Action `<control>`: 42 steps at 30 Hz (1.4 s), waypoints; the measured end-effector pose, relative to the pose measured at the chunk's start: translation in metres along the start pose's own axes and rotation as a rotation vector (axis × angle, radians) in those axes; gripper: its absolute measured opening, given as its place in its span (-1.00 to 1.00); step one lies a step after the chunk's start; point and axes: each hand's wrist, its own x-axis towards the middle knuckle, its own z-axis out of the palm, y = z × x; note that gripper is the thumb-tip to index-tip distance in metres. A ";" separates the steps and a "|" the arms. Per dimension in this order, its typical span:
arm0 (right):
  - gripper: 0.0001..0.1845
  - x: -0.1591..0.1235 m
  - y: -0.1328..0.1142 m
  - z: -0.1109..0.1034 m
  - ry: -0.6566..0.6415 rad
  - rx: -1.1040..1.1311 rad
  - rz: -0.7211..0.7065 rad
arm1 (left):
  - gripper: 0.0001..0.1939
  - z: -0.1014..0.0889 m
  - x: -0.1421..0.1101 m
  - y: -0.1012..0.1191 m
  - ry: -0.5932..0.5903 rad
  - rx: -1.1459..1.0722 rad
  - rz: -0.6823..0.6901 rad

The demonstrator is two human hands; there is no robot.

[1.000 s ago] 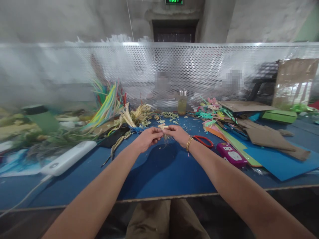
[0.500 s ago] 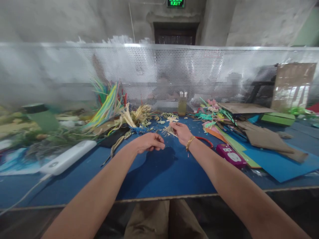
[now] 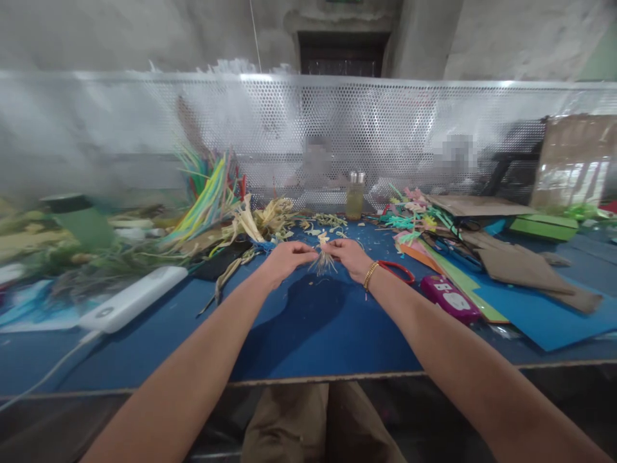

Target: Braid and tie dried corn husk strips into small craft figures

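Note:
In the head view, a small bundle of dried straw-like fibres (image 3: 324,262), pale on top and frayed out below, is upright between my hands above the blue table. My right hand (image 3: 351,256), with a gold bracelet on its wrist, pinches the bundle's right side between thumb and fingers. From the left, my left hand (image 3: 285,262) is closed, its thumb and fingertips together at the bundle's fibres. Dried husks (image 3: 270,217) lie heaped beyond my left hand. Red-handled scissors (image 3: 398,270), partly hidden, are beside my right wrist.
A white power strip (image 3: 135,299) with a cord is at left, near a green lidded container (image 3: 80,222). Coloured strips (image 3: 207,199) stand behind. A glass bottle (image 3: 355,196) is by the perforated metal screen. At right are a purple packet (image 3: 450,299), blue sheets (image 3: 535,315) and cardboard (image 3: 523,270).
My left hand has moved right and forward to the bundle. My right hand has brought the bundle slightly left and nearer. The camera view has tilted down a little.

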 end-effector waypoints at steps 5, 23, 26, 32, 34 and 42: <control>-0.61 -0.002 0.000 0.002 -0.026 -0.019 -0.002 | -0.73 -0.001 0.002 -0.004 -0.017 0.066 0.059; -0.60 -0.003 0.000 0.004 -0.037 -0.116 -0.050 | -0.67 0.002 -0.004 0.005 -0.072 0.045 -0.111; -0.60 -0.002 0.001 0.003 -0.020 -0.156 -0.066 | -0.65 0.002 -0.004 0.004 -0.097 0.028 -0.142; -0.63 -0.001 0.004 0.003 -0.025 -0.141 -0.070 | -0.65 0.001 -0.002 0.002 -0.132 -0.028 -0.181; -0.65 -0.002 0.003 0.003 -0.032 -0.134 -0.072 | -0.64 0.001 -0.002 0.001 -0.141 -0.047 -0.204; -0.67 -0.003 0.001 0.005 -0.027 -0.112 -0.072 | -0.67 0.000 0.000 -0.001 -0.143 -0.048 -0.216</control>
